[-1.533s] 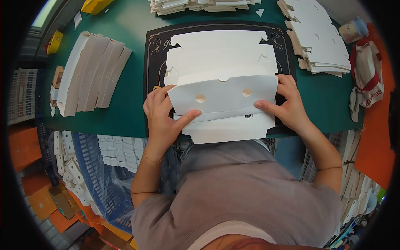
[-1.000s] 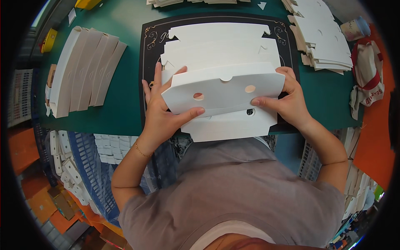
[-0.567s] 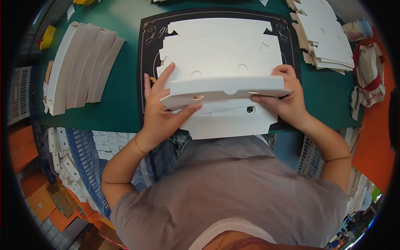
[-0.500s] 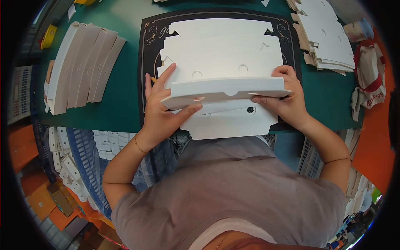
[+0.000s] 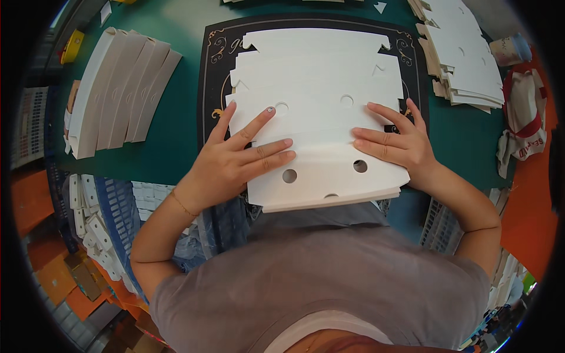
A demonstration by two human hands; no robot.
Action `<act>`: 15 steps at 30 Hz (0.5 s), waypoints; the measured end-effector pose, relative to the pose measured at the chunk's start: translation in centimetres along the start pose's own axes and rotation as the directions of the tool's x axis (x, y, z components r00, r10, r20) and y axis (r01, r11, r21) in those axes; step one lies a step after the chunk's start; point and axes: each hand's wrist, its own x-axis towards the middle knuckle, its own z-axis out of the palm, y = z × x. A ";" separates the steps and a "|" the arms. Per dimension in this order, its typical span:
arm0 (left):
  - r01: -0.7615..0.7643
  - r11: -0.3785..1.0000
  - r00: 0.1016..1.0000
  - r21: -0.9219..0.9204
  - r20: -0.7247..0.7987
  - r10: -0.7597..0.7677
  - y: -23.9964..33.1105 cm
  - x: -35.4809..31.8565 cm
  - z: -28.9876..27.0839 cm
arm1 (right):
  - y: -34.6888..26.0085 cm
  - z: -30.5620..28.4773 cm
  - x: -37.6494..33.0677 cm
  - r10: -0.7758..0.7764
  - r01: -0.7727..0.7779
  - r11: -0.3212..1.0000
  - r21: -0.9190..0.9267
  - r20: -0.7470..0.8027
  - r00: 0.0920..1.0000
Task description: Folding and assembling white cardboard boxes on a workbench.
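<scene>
A white die-cut cardboard box blank (image 5: 321,120) lies in front of me on a black mat (image 5: 213,76) with gold scrollwork. Its near part, with two round holes and a small notch, lies flat and reaches past the table's front edge. My left hand (image 5: 238,156) rests on the blank's left side, fingers spread and palm down. On the right side, my right hand (image 5: 397,141) presses down with its fingers stretched out. Both thumbs are mostly out of sight. Whether other sheets lie under this blank is hard to make out.
Several folded white boxes (image 5: 120,94) stand in a row at the left. A stack of flat blanks (image 5: 465,59) lies far right, beside a cup (image 5: 509,49) and a red-and-white cloth bag (image 5: 522,115). Below the table at left is a blue crate (image 5: 118,215) near more white pieces.
The near panel, which both hands held folded up, now lies flat toward me. My hands have gone from gripping its ends to resting spread on the cardboard.
</scene>
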 end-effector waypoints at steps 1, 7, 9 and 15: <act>-0.038 0.999 0.998 0.015 0.054 0.037 -0.4 0.2 -0.1 | 0.3 0.0 0.1 -0.028 0.028 0.999 -0.043 0.008 1.000; -0.021 0.994 0.975 -0.109 0.217 0.044 -0.7 0.1 -0.5 | 1.2 -1.4 1.0 -0.140 0.144 0.990 -0.012 0.154 0.978; -0.001 0.991 0.980 -0.133 0.199 0.027 -0.5 -0.3 0.0 | 1.5 -1.2 0.8 -0.141 0.148 0.988 -0.036 0.156 0.978; 0.077 0.969 0.997 -0.233 0.033 -0.071 -0.1 -0.3 0.9 | 1.9 -0.4 0.2 -0.093 0.095 0.995 -0.018 0.105 0.990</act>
